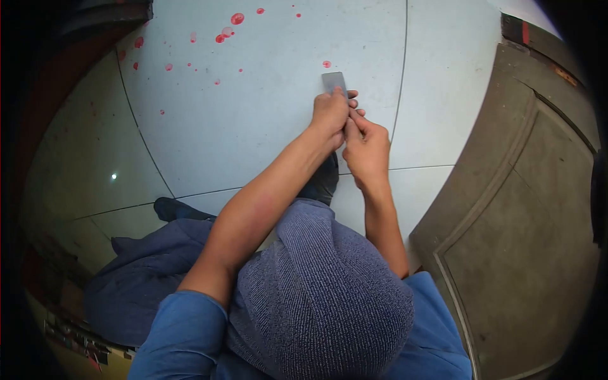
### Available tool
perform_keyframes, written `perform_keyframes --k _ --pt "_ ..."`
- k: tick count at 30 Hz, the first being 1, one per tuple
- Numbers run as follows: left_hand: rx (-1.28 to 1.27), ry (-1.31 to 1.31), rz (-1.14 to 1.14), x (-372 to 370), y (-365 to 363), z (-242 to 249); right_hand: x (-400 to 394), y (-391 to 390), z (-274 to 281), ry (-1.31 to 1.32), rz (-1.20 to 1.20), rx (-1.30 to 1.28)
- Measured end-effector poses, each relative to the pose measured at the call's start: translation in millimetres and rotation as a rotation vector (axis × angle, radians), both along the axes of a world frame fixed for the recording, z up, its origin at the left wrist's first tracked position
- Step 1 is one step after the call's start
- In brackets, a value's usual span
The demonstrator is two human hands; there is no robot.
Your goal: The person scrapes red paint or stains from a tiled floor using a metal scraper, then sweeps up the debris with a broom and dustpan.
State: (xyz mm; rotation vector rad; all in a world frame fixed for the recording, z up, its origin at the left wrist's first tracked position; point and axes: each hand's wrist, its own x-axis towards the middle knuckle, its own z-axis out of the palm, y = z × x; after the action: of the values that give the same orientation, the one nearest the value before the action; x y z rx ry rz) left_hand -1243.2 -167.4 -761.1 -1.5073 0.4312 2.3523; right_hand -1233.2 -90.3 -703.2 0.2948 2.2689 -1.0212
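Note:
Wrapped around a flat grey blade-like tool (334,81), my left hand (330,115) has its thumb on the tool's face, and the tool's wide end points away from me over the floor. Just right of it and touching it, my right hand (367,149) has its fingers closed at the tool's lower part; exactly what they grip is hidden. A small red spot (327,64) lies on the pale tiled floor (253,139) just beyond the tool's end.
Several more red spots (237,19) are scattered at the upper left. A brown wooden door or panel (538,221) stands at the right. Blue-grey cloth (329,285) covers my front, and a dark shoe (174,209) shows at the left.

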Motion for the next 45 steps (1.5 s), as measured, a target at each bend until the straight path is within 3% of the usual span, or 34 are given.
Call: perform_keyframes --k 2,6,9,13,16,19,23,25,29,33,38,39,42,45 --pt "-0.036 0.005 0.016 -6 -3 -3 -9 -5 0 0.01 -0.012 -0.061" --pt "-0.061 0.022 0.028 0 4 -1 -4 -1 11 0.131 0.215 0.111" --pt "-0.046 -0.028 0.023 3 6 -6 -12 -8 13 0.085 0.186 0.089" --pt "-0.145 0.124 0.031 -25 -12 -5 -23 -10 11 0.105 0.178 0.108" --pt "0.001 -0.047 0.122 2 3 3 -17 -8 16 0.013 0.202 0.121" --pt "-0.01 -0.013 0.135 -14 -5 -7 -30 -8 16 -0.046 0.196 0.095" --pt "-0.002 -0.002 0.123 -5 3 -6 -16 -6 11 0.14 0.279 0.117" --pt "0.004 -0.054 0.086 3 0 -3 -15 -9 13 0.064 0.221 0.086" --pt "-0.109 0.089 0.069 -31 -23 -10 -34 -26 19 -0.028 0.18 0.084" --pt "0.0 -0.106 0.12 6 1 1 -2 -9 16 0.126 0.255 0.08" --pt "-0.105 0.096 0.082 -32 -29 -15 -40 -34 10 0.088 0.259 0.037" --pt "-0.103 0.128 0.106 -33 -31 -10 -47 -40 23 -0.058 0.243 0.082" --pt "-0.032 -0.096 0.077 13 10 -6 -1 5 17 0.096 0.374 0.077" --pt "-0.02 -0.088 0.082 29 27 -13 4 9 10 0.17 0.386 0.042"
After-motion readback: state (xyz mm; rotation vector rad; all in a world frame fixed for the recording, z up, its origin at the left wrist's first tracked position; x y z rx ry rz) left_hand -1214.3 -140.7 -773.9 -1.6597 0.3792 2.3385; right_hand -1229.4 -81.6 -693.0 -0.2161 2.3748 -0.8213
